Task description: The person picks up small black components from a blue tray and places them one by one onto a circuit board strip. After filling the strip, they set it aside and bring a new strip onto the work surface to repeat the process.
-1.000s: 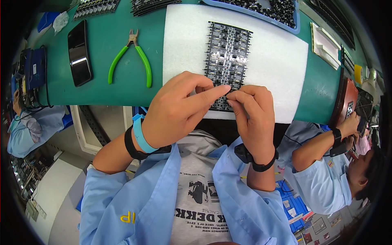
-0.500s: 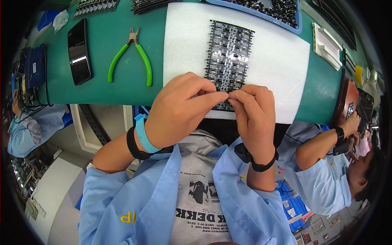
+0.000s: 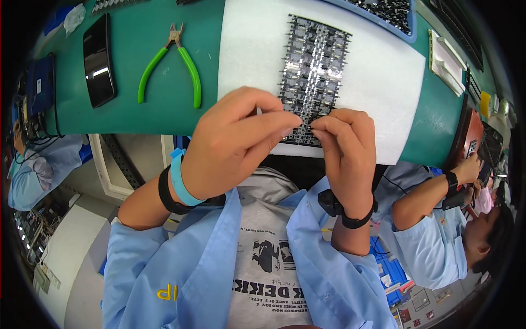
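A dark panel of small circuit boards point(image 3: 315, 60), with short pins or tabs along both sides, lies on a white foam sheet point(image 3: 252, 55). My left hand point(image 3: 233, 134) hovers over the panel's near left part, thumb and forefinger pinched together. Opposite it, my right hand point(image 3: 350, 140) is closed in a pinch over the near right part. A narrow gap separates the two sets of fingertips. Anything between the fingertips is too small to make out. Both hands cover some of the panel's near end.
Green-handled cutters point(image 3: 170, 66) and a black phone point(image 3: 99, 60) lie left on the green table point(image 3: 153, 120). A blue tray point(image 3: 378, 19) of small black parts stands at the far right, near a white plastic piece point(image 3: 446, 63). A co-worker's hand point(image 3: 468, 169) is at the right.
My fingertips, which met over the panel, have drawn slightly apart, the left hand moving left and the right hand a little right. The whole view has shifted slightly.
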A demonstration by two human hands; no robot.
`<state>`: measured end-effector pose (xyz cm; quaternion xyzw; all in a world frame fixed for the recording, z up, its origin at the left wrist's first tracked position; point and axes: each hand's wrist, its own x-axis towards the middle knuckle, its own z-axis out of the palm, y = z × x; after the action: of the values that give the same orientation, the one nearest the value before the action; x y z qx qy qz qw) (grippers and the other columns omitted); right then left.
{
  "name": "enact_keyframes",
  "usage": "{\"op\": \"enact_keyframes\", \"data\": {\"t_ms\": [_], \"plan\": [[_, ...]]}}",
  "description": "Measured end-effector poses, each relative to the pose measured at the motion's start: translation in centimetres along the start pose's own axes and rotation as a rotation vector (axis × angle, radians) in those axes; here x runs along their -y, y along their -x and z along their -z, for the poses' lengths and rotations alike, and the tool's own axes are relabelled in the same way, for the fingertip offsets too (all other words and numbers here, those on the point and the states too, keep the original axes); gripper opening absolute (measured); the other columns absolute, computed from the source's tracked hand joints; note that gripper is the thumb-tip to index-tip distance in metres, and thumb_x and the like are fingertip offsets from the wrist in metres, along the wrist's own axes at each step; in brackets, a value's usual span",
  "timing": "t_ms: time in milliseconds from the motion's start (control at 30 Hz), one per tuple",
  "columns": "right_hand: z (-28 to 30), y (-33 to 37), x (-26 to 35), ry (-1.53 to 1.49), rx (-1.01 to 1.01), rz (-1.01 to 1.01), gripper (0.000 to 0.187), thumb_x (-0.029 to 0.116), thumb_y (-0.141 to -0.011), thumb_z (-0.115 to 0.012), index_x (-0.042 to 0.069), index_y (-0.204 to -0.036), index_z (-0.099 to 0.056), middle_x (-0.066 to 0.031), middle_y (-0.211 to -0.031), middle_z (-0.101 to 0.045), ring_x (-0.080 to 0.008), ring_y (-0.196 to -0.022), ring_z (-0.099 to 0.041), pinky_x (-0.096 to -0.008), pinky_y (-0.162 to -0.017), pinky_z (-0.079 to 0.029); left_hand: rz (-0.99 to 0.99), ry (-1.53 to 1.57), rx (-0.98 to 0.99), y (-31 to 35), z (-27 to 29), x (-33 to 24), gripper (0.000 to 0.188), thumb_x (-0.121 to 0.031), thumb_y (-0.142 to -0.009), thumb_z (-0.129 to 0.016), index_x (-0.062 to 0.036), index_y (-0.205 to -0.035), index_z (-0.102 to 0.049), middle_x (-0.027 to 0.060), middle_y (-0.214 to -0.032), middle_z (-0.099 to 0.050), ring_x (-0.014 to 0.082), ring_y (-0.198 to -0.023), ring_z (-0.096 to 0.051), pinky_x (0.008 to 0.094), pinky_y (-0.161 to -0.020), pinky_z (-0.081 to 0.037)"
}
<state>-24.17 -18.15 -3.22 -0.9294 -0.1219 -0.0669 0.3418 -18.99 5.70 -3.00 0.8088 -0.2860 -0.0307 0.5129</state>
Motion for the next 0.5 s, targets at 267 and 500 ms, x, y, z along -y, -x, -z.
{"op": "enact_keyframes", "data": {"t_ms": [267,500], "plan": [[0.0,0.4,-0.4,-0.077,0.015,-0.063,0.019,-0.012,-0.095,-0.079,-0.001,-0.111,-0.077,-0.0123,-0.113,-0.067,-0.023,-0.101,-0.066,-0.0318,-0.086,-0.054,-0.013,0.259,-0.037,-0.3,1.4,0.7,0.025,0.014,-0.09,-0.083,0.0014,-0.112,-0.083,0.0142,-0.109,-0.073,0.0264,-0.103,-0.079,0.0336,-0.085,-0.065],[0.6,0.5,-0.4,-0.357,-0.051,-0.196,0.019,-0.011,-0.095,-0.08,0.001,-0.109,-0.079,-0.0107,-0.11,-0.068,-0.0195,-0.092,-0.066,-0.0293,-0.075,-0.051,0.069,0.309,-0.06,-0.1,2.3,1.2,0.03,0.016,-0.085,-0.087,0.0026,-0.111,-0.082,0.0168,-0.117,-0.073,0.0276,-0.105,-0.079,0.033,-0.087,-0.066]]}}
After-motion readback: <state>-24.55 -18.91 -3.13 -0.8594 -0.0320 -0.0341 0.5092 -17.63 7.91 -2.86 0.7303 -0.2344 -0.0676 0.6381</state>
